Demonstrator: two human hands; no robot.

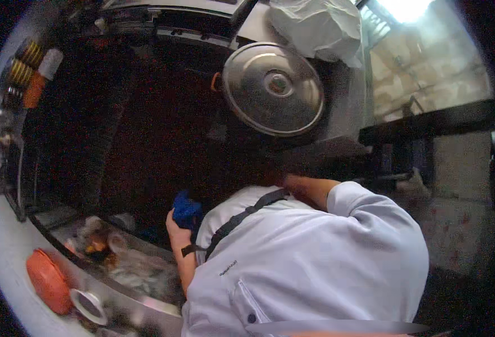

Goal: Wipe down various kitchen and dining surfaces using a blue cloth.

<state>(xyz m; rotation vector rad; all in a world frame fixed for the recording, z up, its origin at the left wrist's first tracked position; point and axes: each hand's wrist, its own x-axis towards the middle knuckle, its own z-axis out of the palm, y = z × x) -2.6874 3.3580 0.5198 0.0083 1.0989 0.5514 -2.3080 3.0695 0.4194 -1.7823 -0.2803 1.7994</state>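
My left hand [177,231] is at the left side of my waist, closed around a crumpled blue item [187,210], perhaps a cloth or a bag. A dark strap hangs beside that wrist. My right forearm bends in front of my body, and my right hand [287,184] lies in deep shadow by the apron at my waist. Its fingers do not show clearly, nor does anything in them. Beyond my hands, a large round metal lid [272,107] with a central recessed knob sits on a vessel with an orange-brown side handle [216,82].
A white plastic bag [319,29] stands behind the lid. On the left, a pale counter [3,236] carries an orange bowl [49,280], a white-rimmed container [89,306] and yellow-black striped items [22,71]. Blurred goods fill a compartment [142,274] beside my left forearm. The floor is very dark.
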